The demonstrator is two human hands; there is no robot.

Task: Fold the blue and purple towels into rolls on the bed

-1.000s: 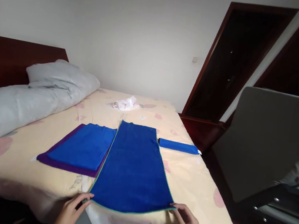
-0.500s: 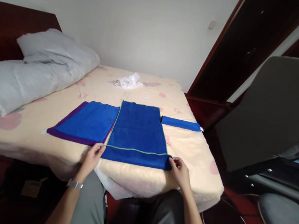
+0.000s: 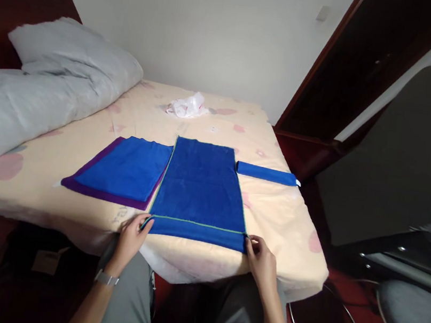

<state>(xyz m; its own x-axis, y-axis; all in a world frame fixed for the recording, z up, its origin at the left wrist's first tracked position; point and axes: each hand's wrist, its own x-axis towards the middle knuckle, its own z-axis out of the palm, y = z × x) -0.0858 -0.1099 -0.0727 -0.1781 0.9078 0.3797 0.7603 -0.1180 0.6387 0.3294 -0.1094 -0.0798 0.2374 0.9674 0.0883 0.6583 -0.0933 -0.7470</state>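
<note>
A blue towel (image 3: 202,184) with green edging lies flat on the bed, its near end folded over into a narrow band. My left hand (image 3: 133,235) pinches the left corner of that fold. At the opposite corner, my right hand (image 3: 262,257) pinches the fold between thumb and fingers. Left of the towel lies a lighter blue cloth (image 3: 128,164) on top of a purple cloth (image 3: 103,196). To the right is a blue cloth folded into a narrow strip (image 3: 266,173), with a white tag at its right end.
The bed (image 3: 199,267) has a cream patterned sheet. A crumpled white plastic bag (image 3: 188,105) lies toward the wall. On the left rests a grey quilt (image 3: 61,79). A dark grey panel (image 3: 404,173) and a round-seated stool (image 3: 415,315) stand at the right.
The folded band at the towel's near end looks slightly narrower, and both hands still pinch its corners. The camera view has tilted down a little.
</note>
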